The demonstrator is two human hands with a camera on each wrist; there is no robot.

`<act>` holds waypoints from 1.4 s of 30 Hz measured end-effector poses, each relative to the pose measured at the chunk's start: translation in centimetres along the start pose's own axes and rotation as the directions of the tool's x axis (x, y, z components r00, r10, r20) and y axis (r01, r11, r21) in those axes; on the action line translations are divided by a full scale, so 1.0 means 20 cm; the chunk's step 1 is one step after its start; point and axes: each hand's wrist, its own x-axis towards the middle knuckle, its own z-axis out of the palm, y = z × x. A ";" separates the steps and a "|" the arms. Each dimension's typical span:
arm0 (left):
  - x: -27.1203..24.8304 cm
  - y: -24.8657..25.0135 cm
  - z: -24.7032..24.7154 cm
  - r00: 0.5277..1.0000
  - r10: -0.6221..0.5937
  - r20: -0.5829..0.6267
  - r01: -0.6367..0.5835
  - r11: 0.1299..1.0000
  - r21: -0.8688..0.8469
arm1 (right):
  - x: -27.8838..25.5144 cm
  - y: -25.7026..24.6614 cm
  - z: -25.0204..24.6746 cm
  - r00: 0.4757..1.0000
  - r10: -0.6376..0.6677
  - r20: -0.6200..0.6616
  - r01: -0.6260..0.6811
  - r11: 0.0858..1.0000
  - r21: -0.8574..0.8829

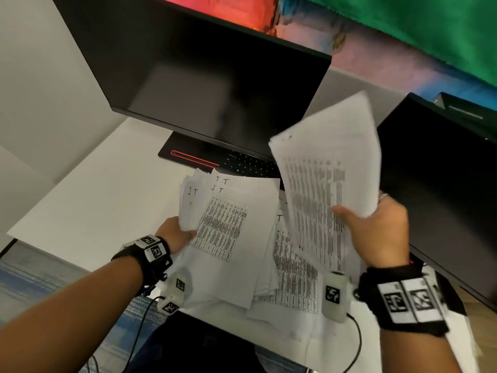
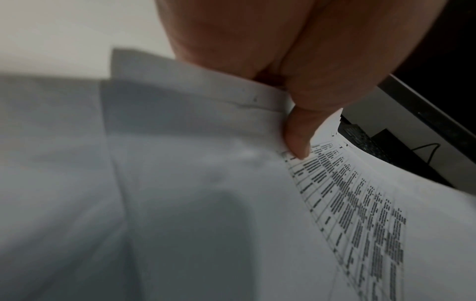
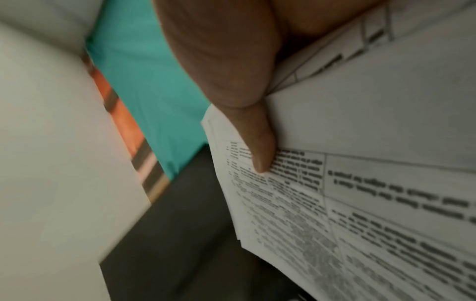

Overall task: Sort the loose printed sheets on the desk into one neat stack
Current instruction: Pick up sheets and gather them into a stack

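My left hand (image 1: pixel 180 234) pinches a fanned bundle of printed sheets (image 1: pixel 231 219) by its left edge, thumb on top; the left wrist view shows that thumb (image 2: pixel 298 140) pressing the bundle (image 2: pixel 373 213) of printed tables. My right hand (image 1: pixel 376 232) grips a second bundle of sheets (image 1: pixel 325 168) lifted above the desk and tilted away, thumb on the printed face. In the right wrist view the thumb (image 3: pixel 260 150) lies across those sheets (image 3: pixel 373 193). More loose printed sheets (image 1: pixel 293 278) lie on the white desk (image 1: pixel 102 200) beneath both bundles.
A dark monitor (image 1: pixel 209 76) stands straight ahead on a base with a red stripe (image 1: pixel 193 157). A black keyboard (image 1: pixel 252 165) is partly covered by the papers. A second dark screen (image 1: pixel 441 184) stands at the right. Cables (image 1: pixel 357 343) hang at the desk's near edge.
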 end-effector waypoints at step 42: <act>0.03 0.06 0.03 0.999 0.030 0.027 -0.027 0.996 -0.087 | 0.01 0.82 0.43 0.785 0.617 -0.049 -0.554 0.666 -0.499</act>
